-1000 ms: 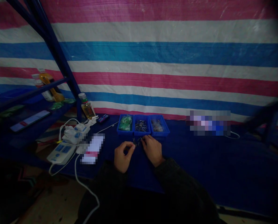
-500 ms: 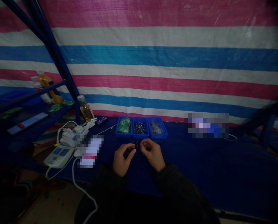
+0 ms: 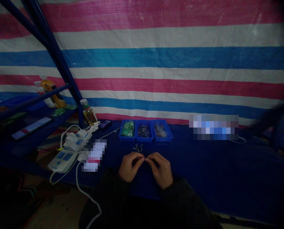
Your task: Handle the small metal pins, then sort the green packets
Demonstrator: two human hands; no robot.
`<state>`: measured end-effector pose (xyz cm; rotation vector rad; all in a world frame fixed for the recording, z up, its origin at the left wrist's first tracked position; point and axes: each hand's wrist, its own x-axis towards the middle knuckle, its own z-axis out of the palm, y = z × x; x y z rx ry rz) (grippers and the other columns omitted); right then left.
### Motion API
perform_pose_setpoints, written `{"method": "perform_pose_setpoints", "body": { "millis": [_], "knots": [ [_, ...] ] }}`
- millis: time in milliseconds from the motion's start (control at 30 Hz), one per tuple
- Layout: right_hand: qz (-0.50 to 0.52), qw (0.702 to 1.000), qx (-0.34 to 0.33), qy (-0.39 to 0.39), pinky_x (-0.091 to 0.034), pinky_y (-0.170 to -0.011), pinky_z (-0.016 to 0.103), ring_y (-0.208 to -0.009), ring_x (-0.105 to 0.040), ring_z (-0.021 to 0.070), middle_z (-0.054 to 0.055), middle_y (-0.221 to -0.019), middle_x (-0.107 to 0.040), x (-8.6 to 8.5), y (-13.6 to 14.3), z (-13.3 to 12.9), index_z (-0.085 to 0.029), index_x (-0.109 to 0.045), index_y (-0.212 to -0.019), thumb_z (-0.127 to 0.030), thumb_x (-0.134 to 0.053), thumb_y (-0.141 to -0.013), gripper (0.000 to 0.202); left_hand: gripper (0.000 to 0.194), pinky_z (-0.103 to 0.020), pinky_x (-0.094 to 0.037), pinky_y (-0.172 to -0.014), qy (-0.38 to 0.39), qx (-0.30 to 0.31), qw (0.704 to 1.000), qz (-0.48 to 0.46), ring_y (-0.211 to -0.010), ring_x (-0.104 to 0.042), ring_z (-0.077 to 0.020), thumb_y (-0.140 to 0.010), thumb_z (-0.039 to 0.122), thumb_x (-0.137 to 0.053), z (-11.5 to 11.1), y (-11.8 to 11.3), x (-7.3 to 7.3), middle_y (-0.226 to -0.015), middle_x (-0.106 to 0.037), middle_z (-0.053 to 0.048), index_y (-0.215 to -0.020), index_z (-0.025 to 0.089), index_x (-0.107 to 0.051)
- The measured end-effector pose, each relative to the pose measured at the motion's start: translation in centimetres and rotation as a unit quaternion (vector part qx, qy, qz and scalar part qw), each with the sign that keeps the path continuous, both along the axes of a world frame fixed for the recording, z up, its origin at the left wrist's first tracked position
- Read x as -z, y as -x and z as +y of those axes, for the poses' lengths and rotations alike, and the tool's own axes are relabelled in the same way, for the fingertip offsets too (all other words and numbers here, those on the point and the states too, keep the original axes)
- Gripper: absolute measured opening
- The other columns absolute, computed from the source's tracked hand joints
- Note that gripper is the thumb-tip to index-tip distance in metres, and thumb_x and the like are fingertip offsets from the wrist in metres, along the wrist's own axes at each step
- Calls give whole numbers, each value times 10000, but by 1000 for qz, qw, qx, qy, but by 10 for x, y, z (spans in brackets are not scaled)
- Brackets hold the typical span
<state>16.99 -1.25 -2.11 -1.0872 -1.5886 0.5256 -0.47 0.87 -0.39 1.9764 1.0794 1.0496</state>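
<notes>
My left hand [image 3: 130, 166] and my right hand [image 3: 161, 168] meet at the fingertips over the blue table, each closed in a pinch. What the fingertips hold is too small and dark to make out. Just beyond them lie several thin metal pins [image 3: 138, 148] on the table. Behind those, three blue bins stand side by side: the left bin [image 3: 127, 138] has green material in clear bags, the middle bin [image 3: 144, 139] holds many small metal pins, and the right bin [image 3: 163, 139] contains clear bags with small parts.
To the left are a white power strip [image 3: 62, 161] with plugs and cables, a blurred-out phone [image 3: 95, 156] and a bottle [image 3: 88, 113]. Blue metal frame posts [image 3: 71, 83] rise at the left. A pixelated object [image 3: 213, 127] lies at the back right, before a striped tarp [image 3: 170, 57].
My hands have come together at the fingertips and moved slightly nearer to me. The loose pins on the table, partly hidden before, now show more plainly beyond them.
</notes>
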Motion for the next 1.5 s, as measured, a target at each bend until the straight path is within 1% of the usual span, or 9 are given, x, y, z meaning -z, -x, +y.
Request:
{"method": "perform_pose_setpoints", "body": {
  "millis": [100, 233, 400, 500, 600, 867, 1067, 1200, 1500],
  "knots": [
    [-23, 999, 22, -11, -491, -692, 309, -732, -644, 187, 31, -799, -659, 0, 0, -1, -212, -667, -835, -248, -587, -988, 177, 142, -267, -468, -686, -4, -2, 1000, 5, -757, -652, -174, -955, 268, -633, 0, -1, 1, -835, -712, -48, -936, 175, -740],
    [-32, 999, 6, -6, -493, -690, 310, -725, -641, 188, 30, -787, -650, -4, 1, -1, -215, -653, -820, -259, -558, -1004, 212, 156, -270, -464, -690, -16, -7, 1000, 13, -760, -644, -175, -962, 259, -618, 1, 0, 1, -817, -694, -45, -893, 177, -730],
    [-16, 1000, -14, -4, -543, -783, 333, -860, -681, 214, 64, -924, -700, -5, 2, -2, -231, -694, -975, -246, -531, -1011, 168, 176, -279, -473, -705, -13, -6, 1000, 22, -767, -644, -182, -979, 271, -581, 1, 1, 1, -816, -694, -42, -904, 186, -716],
    [-12, 1000, -17, -3, -560, -812, 354, -895, -685, 226, 77, -964, -706, -3, 2, -2, -239, -699, -1036, -259, -541, -1004, 163, 227, -282, -482, -737, -8, -5, 1000, 24, -773, -651, -183, -1000, 285, -545, 1, 1, -1, -788, -685, -36, -860, 185, -692],
    [-17, 1000, -22, -5, -563, -795, 351, -880, -681, 222, 75, -953, -702, -1, 3, -1, -241, -700, -1014, -263, -548, -998, 155, 264, -274, -484, -734, -9, -13, 1000, 26, -758, -651, -180, -1005, 299, -538, 2, 1, -1, -763, -677, -31, -808, 185, -673],
    [-22, 999, -31, -1, -536, -770, 323, -839, -674, 204, 57, -908, -693, -2, 4, -2, -231, -683, -975, -227, -536, -1000, 148, 268, -269, -469, -741, -3, -11, 1000, 28, -742, -645, -170, -1000, 279, -548, 2, 1, 1, -751, -683, -22, -781, 180, -666],
    [-28, 999, -33, 11, -532, -776, 327, -842, -677, 207, 58, -907, -695, -3, 3, -3, -229, -683, -976, -258, -528, -1011, 161, 217, -269, -479, -746, -3, -9, 1000, 12, -761, -655, -174, -988, 265, -564, 1, 1, -3, -778, -689, -25, -823, 181, -676],
    [-29, 999, -39, 6, -534, -763, 327, -840, -673, 207, 54, -913, -695, -3, 4, -3, -236, -681, -1025, -251, -533, -1004, 151, 183, -272, -490, -749, -2, -8, 1000, 7, -779, -666, -182, -980, 257, -573, 1, 0, -4, -791, -699, -30, -855, 185, -686],
    [-28, 999, -38, 6, -534, -775, 334, -853, -673, 212, 57, -919, -696, -3, 4, -3, -241, -679, -1001, -250, -512, -1010, 167, 205, -277, -497, -750, -4, -6, 1000, 9, -771, -661, -181, -985, 277, -570, 1, 1, -2, -792, -703, -32, -843, 188, -688]
  ]
}}
